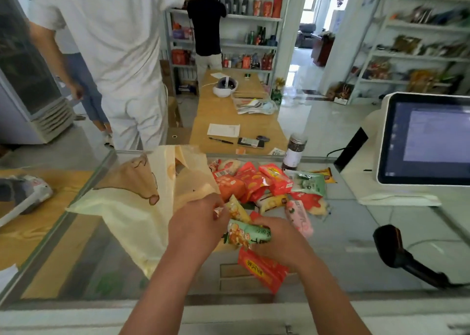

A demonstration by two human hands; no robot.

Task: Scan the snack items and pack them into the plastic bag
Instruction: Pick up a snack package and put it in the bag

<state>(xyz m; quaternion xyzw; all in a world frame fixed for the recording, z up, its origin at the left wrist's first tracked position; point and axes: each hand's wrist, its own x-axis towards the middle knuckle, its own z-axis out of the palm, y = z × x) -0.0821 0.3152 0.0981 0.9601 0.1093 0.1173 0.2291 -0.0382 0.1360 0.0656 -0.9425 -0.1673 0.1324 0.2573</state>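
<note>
A pale yellow plastic bag (127, 207) with a brown bear print lies open on the glass counter (356, 253), left of centre. A heap of snack packets (256, 182), mostly red and orange, sits just right of the bag's mouth. My left hand (195, 222) pinches a yellow snack packet (237, 208) at the bag's edge. My right hand (277, 240) grips a green and orange snack packet (248, 234). A red packet (262, 268) lies under my right wrist. A pink packet (300, 217) lies to the right.
A black barcode scanner (401, 256) rests on the counter at the right. A white till screen (427, 141) stands at the far right, a dark jar (293, 151) behind the snacks. A person in white (119, 55) stands beyond the counter.
</note>
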